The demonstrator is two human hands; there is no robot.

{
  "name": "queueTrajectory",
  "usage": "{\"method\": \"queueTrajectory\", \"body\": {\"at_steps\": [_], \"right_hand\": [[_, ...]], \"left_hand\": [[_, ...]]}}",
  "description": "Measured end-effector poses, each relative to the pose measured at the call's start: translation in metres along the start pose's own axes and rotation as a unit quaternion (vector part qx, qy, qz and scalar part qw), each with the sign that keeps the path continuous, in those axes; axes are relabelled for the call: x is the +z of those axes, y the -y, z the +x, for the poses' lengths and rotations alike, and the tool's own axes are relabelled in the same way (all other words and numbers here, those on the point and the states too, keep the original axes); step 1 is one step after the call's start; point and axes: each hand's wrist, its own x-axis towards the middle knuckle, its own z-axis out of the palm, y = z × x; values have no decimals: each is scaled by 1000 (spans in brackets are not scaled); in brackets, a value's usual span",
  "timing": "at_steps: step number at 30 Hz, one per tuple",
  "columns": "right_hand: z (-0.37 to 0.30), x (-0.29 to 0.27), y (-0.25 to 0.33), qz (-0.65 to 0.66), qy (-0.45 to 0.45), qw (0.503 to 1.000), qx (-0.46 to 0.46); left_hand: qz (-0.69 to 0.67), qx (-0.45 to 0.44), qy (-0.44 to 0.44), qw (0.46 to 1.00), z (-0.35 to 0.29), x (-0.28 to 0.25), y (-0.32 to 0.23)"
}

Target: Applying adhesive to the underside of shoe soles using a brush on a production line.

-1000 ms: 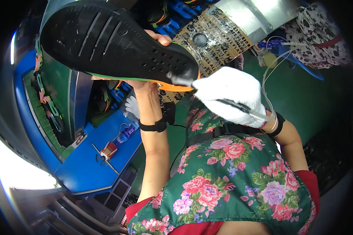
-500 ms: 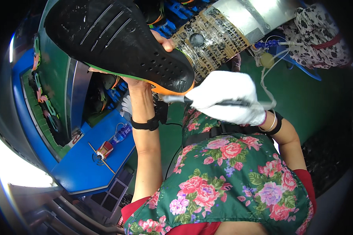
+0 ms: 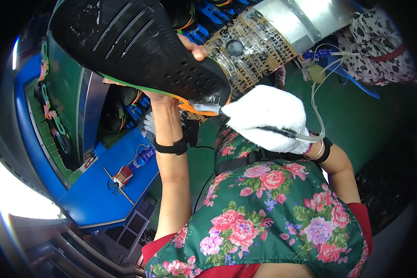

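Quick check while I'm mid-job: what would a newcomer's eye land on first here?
Probably the big black shoe sole at upper left, gripped by the bare left hand. Next, the white-gloved right hand just right of centre, holding a slim tool whose tip is at the sole's narrower end. The flowered green apron stands out too, filling the lower middle.
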Motion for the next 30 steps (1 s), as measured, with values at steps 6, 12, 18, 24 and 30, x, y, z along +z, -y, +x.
{"method": "queueTrajectory", "body": {"at_steps": [6,12,18,24,30], "right_hand": [[6,13,7,-9,-37,998,-40],[4,-4,5,-18,-51,998,24],[0,-2,-7,-60,-29,998,9],[6,-7,-16,197,22,974,107],[14,0,-13,-5,123,990,-64]], "left_hand": [[-25,-45,-15,999,-2,-3,4],[-55,-65,-80,993,-3,-5,7],[-45,-100,-98,989,3,0,4],[-11,-140,-150,979,7,-1,8],[-12,-194,-155,968,0,-6,6]]}}
